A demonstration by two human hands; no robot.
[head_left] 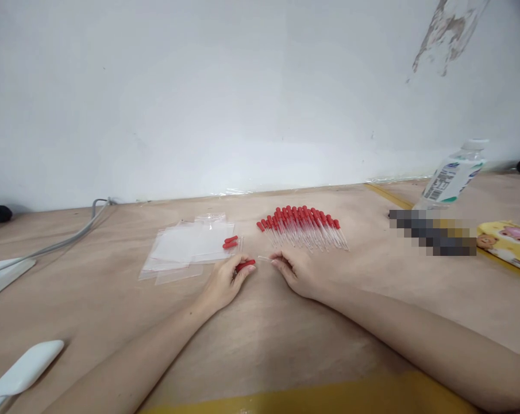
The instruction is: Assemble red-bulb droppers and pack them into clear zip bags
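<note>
The left hand (224,283) pinches the dropper (247,264) by its red end. The right hand (297,271) pinches the clear tip. The dropper lies from 9 to 3 o'clock.

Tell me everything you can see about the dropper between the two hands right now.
The dropper has a red, rubber-looking bulb and a thin clear tube, glass or plastic. It lies roughly level, left to right, low over the wooden table, just in front of the row of droppers. The left hand pinches the bulb; the right hand pinches the tube's other end. Whether bulb and tube are fully joined is too small to tell.
</note>
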